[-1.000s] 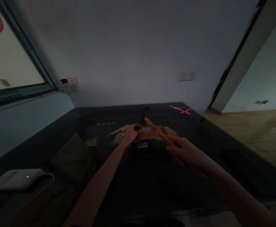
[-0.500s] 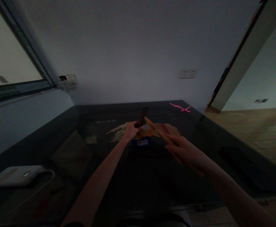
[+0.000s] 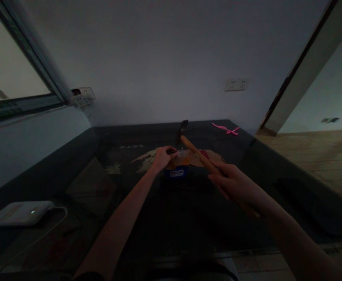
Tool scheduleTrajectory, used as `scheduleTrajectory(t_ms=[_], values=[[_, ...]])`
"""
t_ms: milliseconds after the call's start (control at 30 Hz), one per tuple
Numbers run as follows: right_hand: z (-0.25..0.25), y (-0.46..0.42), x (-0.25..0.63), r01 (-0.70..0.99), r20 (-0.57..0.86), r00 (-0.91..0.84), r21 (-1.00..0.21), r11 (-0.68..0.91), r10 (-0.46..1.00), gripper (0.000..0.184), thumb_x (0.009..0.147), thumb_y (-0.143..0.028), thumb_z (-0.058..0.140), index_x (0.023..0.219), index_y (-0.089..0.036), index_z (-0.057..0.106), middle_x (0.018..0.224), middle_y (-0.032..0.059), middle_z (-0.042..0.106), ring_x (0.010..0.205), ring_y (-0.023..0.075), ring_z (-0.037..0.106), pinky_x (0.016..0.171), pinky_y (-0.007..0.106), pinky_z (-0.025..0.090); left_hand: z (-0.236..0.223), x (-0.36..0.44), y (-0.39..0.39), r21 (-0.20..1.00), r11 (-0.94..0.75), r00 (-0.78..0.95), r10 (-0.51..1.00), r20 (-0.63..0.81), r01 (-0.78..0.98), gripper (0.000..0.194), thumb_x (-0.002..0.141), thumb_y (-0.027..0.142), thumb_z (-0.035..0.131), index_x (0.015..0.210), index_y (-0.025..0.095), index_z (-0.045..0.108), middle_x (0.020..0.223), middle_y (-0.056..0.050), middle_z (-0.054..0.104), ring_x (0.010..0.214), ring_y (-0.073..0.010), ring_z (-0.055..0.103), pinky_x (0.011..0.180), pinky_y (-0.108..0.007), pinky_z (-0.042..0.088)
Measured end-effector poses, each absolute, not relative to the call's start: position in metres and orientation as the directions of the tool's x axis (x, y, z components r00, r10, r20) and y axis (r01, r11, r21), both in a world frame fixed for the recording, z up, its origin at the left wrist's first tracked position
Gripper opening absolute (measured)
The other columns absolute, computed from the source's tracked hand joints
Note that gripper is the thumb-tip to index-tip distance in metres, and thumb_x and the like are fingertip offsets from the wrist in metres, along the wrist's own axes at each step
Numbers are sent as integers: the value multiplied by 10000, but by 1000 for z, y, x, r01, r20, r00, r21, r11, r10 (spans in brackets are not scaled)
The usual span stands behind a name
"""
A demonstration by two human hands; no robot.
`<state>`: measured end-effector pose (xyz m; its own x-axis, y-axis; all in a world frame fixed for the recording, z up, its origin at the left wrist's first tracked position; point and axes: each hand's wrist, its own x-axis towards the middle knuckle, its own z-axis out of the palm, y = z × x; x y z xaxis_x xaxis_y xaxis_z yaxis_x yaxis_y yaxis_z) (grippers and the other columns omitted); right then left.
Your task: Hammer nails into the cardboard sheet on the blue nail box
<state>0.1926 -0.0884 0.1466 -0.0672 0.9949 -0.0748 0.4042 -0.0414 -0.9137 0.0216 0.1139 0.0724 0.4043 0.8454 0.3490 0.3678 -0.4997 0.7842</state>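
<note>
My right hand is wrapped round the wooden handle of a hammer. The dark hammer head tilts in the air a little above and beyond my left fingertips. My left hand rests at a torn, bent piece of brown cardboard with red print. Its thumb and fingers are pinched together; whatever is between them is too small and dark to name. Under the cardboard sits a blue box with a white label, its upper part hidden.
A white power bank with a cable lies on the dark table at the left. A pink ribbon is at the far right corner. A dark flat object lies along the right edge. Wall sockets are behind.
The hammer head has lifted up off the spot near my left fingers, and my right hand has drawn slightly back to the right. My left hand stays at the cardboard. The view has shifted slightly.
</note>
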Motion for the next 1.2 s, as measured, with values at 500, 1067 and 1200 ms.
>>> scheduleTrajectory(t_ms=[500,1067,1200], values=[[151,-92,193,401,-60,-32,-915,-42,998,433,795,-266,491,1206,-136,458,450,-111,389,304,57,365,303,159,304,68,21,115,773,-533,404,827,392,342,91,692,195,644,759,138,666,768,-53,691,715,-163,633,703,-276,494],[140,-90,192,390,-126,-50,-916,-97,991,404,780,-260,497,1167,-145,491,481,-102,416,305,54,372,299,159,298,71,21,117,792,-484,371,860,351,372,134,669,202,663,783,131,666,792,-62,694,723,-175,630,694,-284,488],[142,-92,192,390,-88,-59,-919,-58,994,366,780,-264,499,1126,-148,514,493,-98,424,314,56,385,306,165,307,72,21,116,792,-488,377,856,354,366,114,678,202,655,769,135,666,783,-59,692,707,-167,625,683,-278,485]])
